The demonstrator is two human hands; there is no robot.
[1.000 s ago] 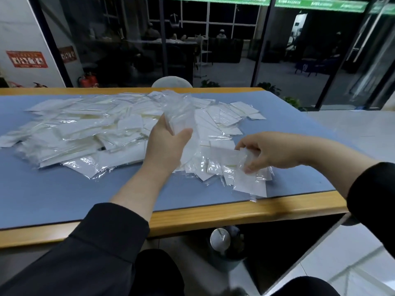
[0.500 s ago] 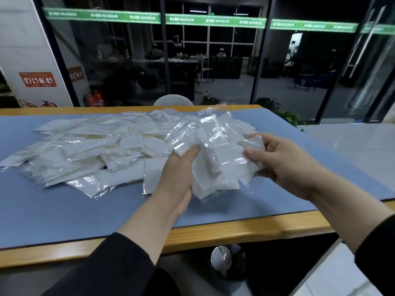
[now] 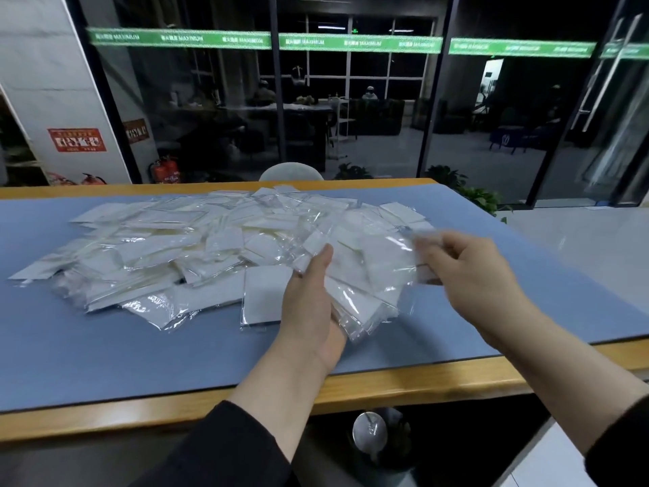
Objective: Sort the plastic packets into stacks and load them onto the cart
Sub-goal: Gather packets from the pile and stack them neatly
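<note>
A wide heap of clear plastic packets with white contents (image 3: 168,251) covers the blue mat (image 3: 105,353) on the table. My left hand (image 3: 312,304) holds a fanned bunch of packets (image 3: 361,275) from below, thumb on top, just above the mat at the heap's right end. My right hand (image 3: 470,275) pinches the right edge of that same bunch, where the picture is blurred. One flat packet (image 3: 263,297) lies beside my left hand. No cart is in view.
The table has a wooden rim (image 3: 386,388). A small bin (image 3: 379,441) stands under the front edge. A white chair back (image 3: 290,171) shows beyond the far edge, before dark glass walls. Bare mat lies in front and to the right.
My right hand picked packets off the mat and brought them to the bunch in my left hand. Both hands now hold the bunch together, lifted slightly off the mat.
</note>
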